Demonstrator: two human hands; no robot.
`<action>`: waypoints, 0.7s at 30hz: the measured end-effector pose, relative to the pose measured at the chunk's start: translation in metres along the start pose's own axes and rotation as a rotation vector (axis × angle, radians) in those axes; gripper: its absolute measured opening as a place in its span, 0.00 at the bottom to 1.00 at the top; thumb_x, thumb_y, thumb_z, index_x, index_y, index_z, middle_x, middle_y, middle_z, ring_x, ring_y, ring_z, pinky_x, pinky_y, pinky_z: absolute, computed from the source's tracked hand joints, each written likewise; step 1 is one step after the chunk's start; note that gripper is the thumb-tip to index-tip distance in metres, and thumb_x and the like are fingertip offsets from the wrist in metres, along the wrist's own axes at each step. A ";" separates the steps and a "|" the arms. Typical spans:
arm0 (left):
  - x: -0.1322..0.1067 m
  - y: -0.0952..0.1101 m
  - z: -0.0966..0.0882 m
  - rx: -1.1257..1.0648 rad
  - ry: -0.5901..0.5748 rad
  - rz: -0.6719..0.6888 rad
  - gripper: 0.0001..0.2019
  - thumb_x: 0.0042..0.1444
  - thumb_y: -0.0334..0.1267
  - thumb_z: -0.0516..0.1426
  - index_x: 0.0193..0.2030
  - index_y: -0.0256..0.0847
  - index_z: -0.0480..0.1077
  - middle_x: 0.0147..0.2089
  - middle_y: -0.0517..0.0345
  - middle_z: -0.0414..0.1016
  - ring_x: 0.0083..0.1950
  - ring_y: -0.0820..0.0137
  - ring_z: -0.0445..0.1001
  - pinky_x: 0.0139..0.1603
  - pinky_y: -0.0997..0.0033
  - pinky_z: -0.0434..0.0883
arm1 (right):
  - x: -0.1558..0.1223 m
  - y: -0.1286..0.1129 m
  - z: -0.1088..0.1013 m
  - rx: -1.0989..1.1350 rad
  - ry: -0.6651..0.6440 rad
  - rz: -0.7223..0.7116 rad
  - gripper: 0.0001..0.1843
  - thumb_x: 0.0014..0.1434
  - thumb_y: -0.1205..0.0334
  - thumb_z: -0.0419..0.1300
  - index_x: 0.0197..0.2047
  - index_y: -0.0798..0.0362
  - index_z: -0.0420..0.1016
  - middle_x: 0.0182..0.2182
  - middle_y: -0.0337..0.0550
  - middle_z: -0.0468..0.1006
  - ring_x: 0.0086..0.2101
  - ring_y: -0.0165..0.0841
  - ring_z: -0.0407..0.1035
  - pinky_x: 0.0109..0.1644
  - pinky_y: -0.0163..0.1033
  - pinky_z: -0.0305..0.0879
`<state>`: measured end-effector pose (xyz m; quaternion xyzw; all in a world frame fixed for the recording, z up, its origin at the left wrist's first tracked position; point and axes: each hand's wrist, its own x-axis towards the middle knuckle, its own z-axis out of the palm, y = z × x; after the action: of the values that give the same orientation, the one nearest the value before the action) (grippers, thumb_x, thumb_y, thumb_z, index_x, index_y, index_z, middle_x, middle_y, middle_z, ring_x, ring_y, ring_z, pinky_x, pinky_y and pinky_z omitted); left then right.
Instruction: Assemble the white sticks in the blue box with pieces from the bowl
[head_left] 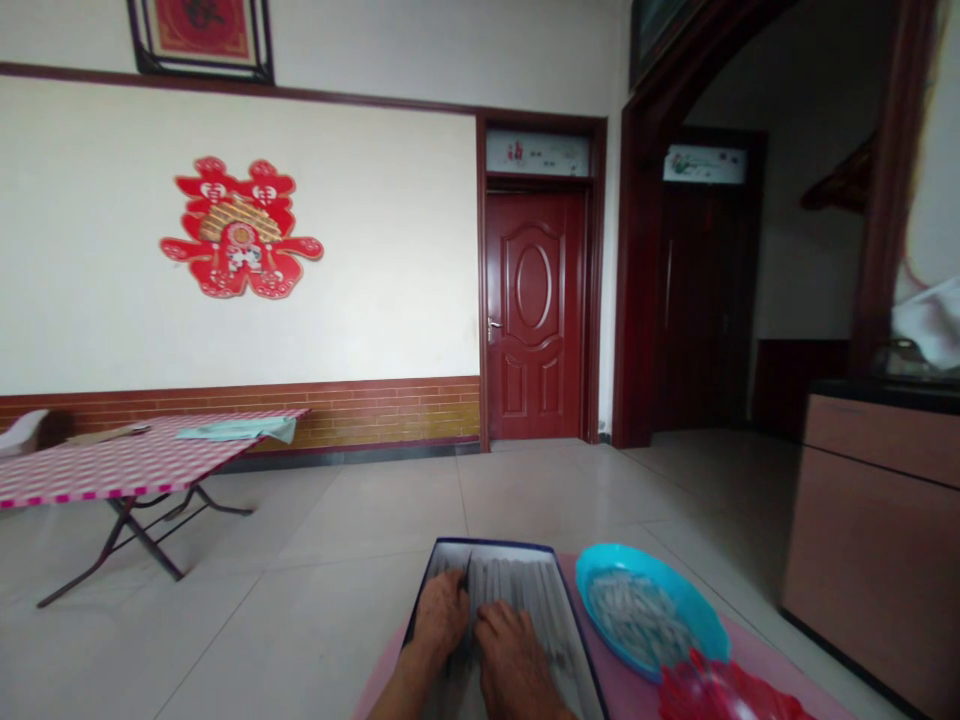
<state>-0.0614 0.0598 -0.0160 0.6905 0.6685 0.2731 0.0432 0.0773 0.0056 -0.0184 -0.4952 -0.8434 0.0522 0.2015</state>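
Observation:
A shallow box [495,545] with a dark blue rim lies low in front of me, holding several long, thin, greyish-white strips [517,580] side by side. My left hand [442,612] is inside its left part, fingers curled together around a thin dark stick-like piece [469,568] whose kind I cannot make out. Beside it, my right hand [514,645] rests on the strips with its fingers stretched forward and slightly bent. Right of the box, a turquoise basin [600,560] contains many short whitish-grey pieces [637,610].
Box and basin rest on a pink surface [570,580]. Shiny red plastic [720,690] lies at the basin's near edge. A folding table [135,460] with a checked cover stands left, a brown cabinet [877,530] right. Beyond the tiled floor [375,510] is a red door [534,310].

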 end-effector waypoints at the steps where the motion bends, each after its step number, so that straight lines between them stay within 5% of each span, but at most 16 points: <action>1: 0.000 0.000 0.000 0.009 -0.007 0.004 0.18 0.55 0.29 0.48 0.49 0.32 0.74 0.46 0.45 0.77 0.51 0.60 0.73 0.55 0.68 0.63 | 0.000 0.000 0.000 -0.004 0.000 0.001 0.20 0.53 0.69 0.50 0.48 0.52 0.72 0.52 0.46 0.71 0.54 0.43 0.59 0.58 0.48 0.50; 14: -0.002 -0.001 0.003 0.015 0.007 0.003 0.19 0.56 0.28 0.47 0.50 0.30 0.73 0.47 0.43 0.77 0.51 0.60 0.73 0.56 0.68 0.63 | 0.003 0.002 0.001 -0.017 0.001 -0.009 0.19 0.54 0.70 0.50 0.46 0.51 0.73 0.50 0.45 0.73 0.53 0.43 0.61 0.57 0.49 0.54; 21: 0.002 -0.002 -0.001 -0.080 0.077 -0.005 0.17 0.56 0.30 0.49 0.48 0.35 0.74 0.47 0.46 0.77 0.51 0.62 0.73 0.56 0.68 0.64 | 0.004 0.011 0.012 0.005 -0.046 -0.005 0.34 0.51 0.71 0.49 0.63 0.50 0.59 0.63 0.45 0.60 0.62 0.45 0.50 0.65 0.56 0.42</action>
<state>-0.0642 0.0615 -0.0153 0.6753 0.6601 0.3257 0.0456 0.0797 0.0153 -0.0313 -0.4913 -0.8489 0.0652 0.1836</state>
